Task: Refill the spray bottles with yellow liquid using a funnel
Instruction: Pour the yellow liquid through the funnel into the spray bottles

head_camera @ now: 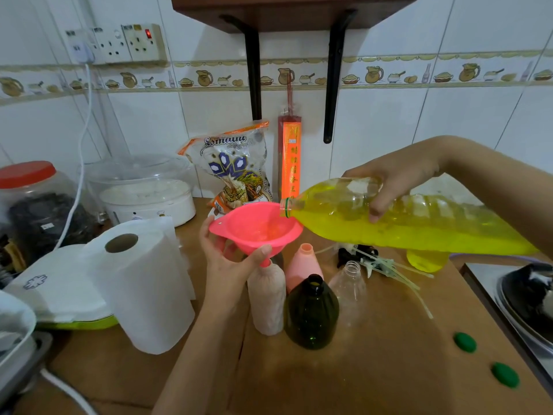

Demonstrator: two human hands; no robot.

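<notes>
Brown wood makes up the counter [374, 369], and its far left is crowded: a red-lidded jar [33, 202] of something dark that cannot be made out, cut off by the picture's left edge, then a clear-domed white appliance [143, 193] whose contents are blurred, and nearer, a paper towel roll [140, 283] standing upright and hiding part of a green-rimmed tray behind it. Moving right, the left hand [230, 262] curls its thumb and fingers around the cone of the pink funnel [257, 226]; the fingers are seen partly through the funnel's wall. The funnel's spout sits in the neck of a pale beige bottle [266, 301], so the bottle's mouth is hidden. Just beside it stand a pink bottle [303, 268], largely covered by the dark green bottle [311, 316] in front, and a clear bottle [348, 292] that is hard to pick out against the wood. Behind these lie spray heads with tubes [377, 262], tangled and partly hidden. Above them the large bottle of yellow liquid [404, 223] lies tilted nearly flat, its open mouth at the funnel's right rim; whether liquid is flowing cannot be told. The right hand [398, 178] grips it from above, fingers wrapped over the far side and out of sight. Near the right, two green caps [465, 342] lie on the counter, well apart from the bottles.
</notes>
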